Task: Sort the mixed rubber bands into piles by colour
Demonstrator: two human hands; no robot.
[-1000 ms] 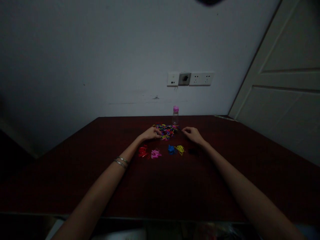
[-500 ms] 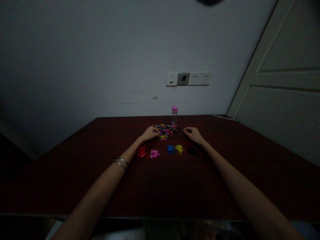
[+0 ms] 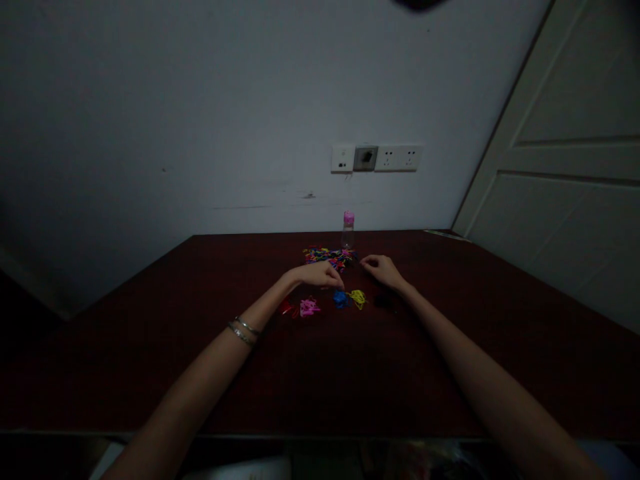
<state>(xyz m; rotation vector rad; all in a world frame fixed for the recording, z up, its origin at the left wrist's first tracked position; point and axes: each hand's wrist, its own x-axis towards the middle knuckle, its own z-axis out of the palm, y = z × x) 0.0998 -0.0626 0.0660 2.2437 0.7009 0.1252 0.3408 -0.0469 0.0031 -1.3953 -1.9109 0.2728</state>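
Observation:
My left hand (image 3: 323, 275) is closed in a pinch, fingertips pointing down just above the small blue heap (image 3: 341, 299). What it holds, if anything, is too small to make out. My right hand (image 3: 383, 269) is closed too, thumb and forefinger together at the right side of a mixed heap of small coloured loops (image 3: 327, 256), which look like rubber bands. Nearer me lie a red heap (image 3: 287, 308), partly behind my left wrist, a pink heap (image 3: 309, 307), a yellow heap (image 3: 358, 298) beside the blue one, and a dark heap (image 3: 384, 302) that barely shows.
A clear bottle with a pink cap (image 3: 349, 230) stands behind the mixed heap. The dark red table (image 3: 320, 380) meets a pale wall with sockets (image 3: 397, 159). At the right is a panelled door (image 3: 565, 180).
My left hand has moved right and toward me, from the left side of the mixed heap to above the blue heap. My right hand has shifted slightly left, toward the mixed heap.

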